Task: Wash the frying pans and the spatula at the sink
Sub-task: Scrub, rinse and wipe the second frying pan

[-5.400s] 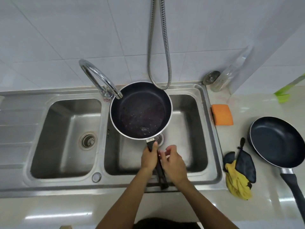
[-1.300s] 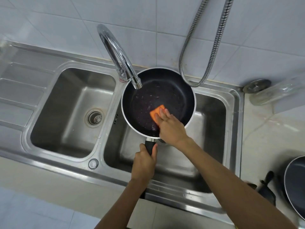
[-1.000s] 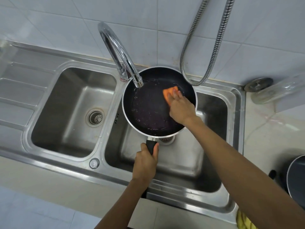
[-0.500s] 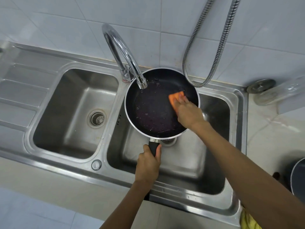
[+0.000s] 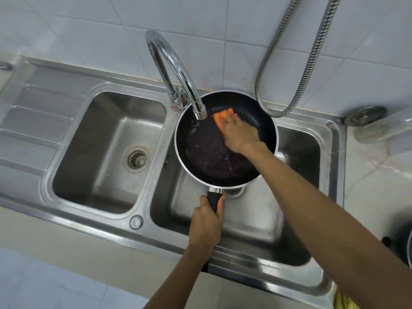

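Observation:
A black frying pan [image 5: 207,150] with a silver rim is held over the right sink basin [image 5: 296,152], under the tap spout. My left hand [image 5: 207,221] grips its black handle from below. My right hand [image 5: 239,132] presses an orange sponge [image 5: 221,117] against the pan's far inner side, just right of the spout. The pan's bottom is wet with beads of water. A second frying pan [image 5: 408,246] shows only as a dark edge at the far right. The spatula is not in view.
A chrome gooseneck tap [image 5: 171,70] arches over the pan. A metal shower hose [image 5: 298,70] hangs behind it. The left basin [image 5: 107,152] with its drain lies beside. A metal lid [image 5: 365,114] and a clear bottle [image 5: 388,128] rest on the right counter.
My right hand has slid the sponge from the pan's right side up and left toward the spout. My left hand keeps its grip on the handle.

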